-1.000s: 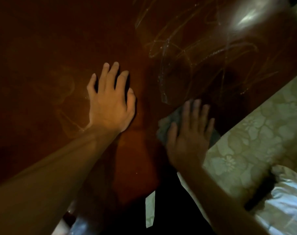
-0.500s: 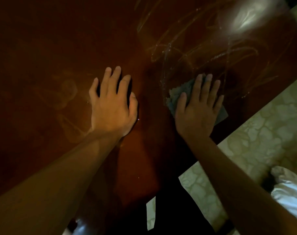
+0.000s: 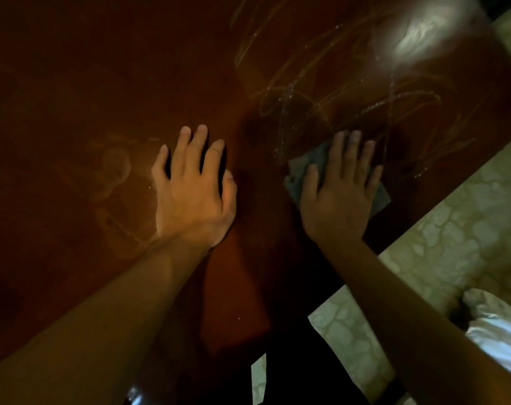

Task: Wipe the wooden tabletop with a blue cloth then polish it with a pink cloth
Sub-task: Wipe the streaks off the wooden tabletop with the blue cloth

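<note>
Wiping stage, first half of the task, by the look of it. The right hand (image 3: 337, 197) lies flat with fingers straight and spread, pressing the blue cloth (image 3: 306, 168) down on the wooden tabletop (image 3: 102, 83); no closed grip on it, just palm and fingers on top. The cloth sits near the tabletop's right edge, mostly hidden under the hand, with a crumpled corner showing left of the thumb and another past the little finger. In this dim light it reads grey-blue. The left hand (image 3: 194, 191) rests flat on the wood just left of centre, fingers straight and slightly spread, holding nothing, likely bracing the body. It is near the right hand but apart from it and not touching the cloth. Thin wet streaks (image 3: 350, 97) loop across the surface beyond the cloth, toward a bright glare (image 3: 423, 33) at the far right, so that area appears to have been passed over with a damp cloth. Left of the left hand a faint pale smear (image 3: 117, 171) remains on the wood, so that side probably needs wiping. No pink cloth is in view, so polishing looks not yet begun. Patterned pale floor (image 3: 453, 229) shows beyond the tabletop edge, with something white (image 3: 496, 331) at lower right, too unclear to name. Judged progress: wipe partly done, the left part and the whole polish step left.
</note>
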